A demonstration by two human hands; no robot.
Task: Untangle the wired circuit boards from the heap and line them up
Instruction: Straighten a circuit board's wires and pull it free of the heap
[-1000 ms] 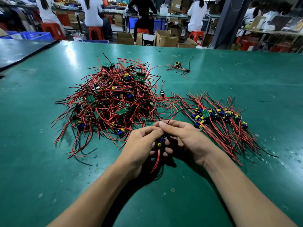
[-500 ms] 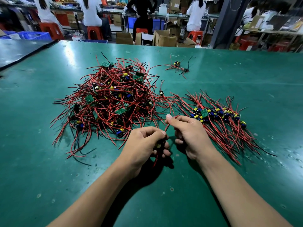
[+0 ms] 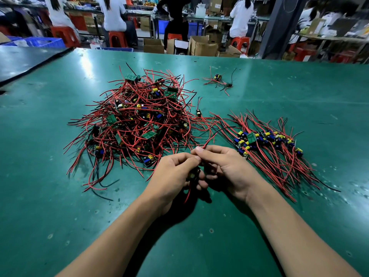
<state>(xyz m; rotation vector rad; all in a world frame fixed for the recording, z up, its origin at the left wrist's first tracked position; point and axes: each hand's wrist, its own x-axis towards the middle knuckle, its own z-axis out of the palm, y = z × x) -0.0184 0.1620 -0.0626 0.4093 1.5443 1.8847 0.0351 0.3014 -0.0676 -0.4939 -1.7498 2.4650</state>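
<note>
Lying beyond and left of the hands, the tangled heap [image 3: 139,120] borders the left hand [image 3: 175,174], curled round one wired board [image 3: 194,172], while the right hand [image 3: 229,168] pinches a red wire [image 3: 208,139], the lined-up row [image 3: 269,138] just beside it.

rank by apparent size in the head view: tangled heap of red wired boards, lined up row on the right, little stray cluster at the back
1. tangled heap of red-wired green circuit boards
2. lined-up row of red-wired boards, smaller
3. small stray cluster of wired boards, smallest; farthest away, yet only a few boards
</note>
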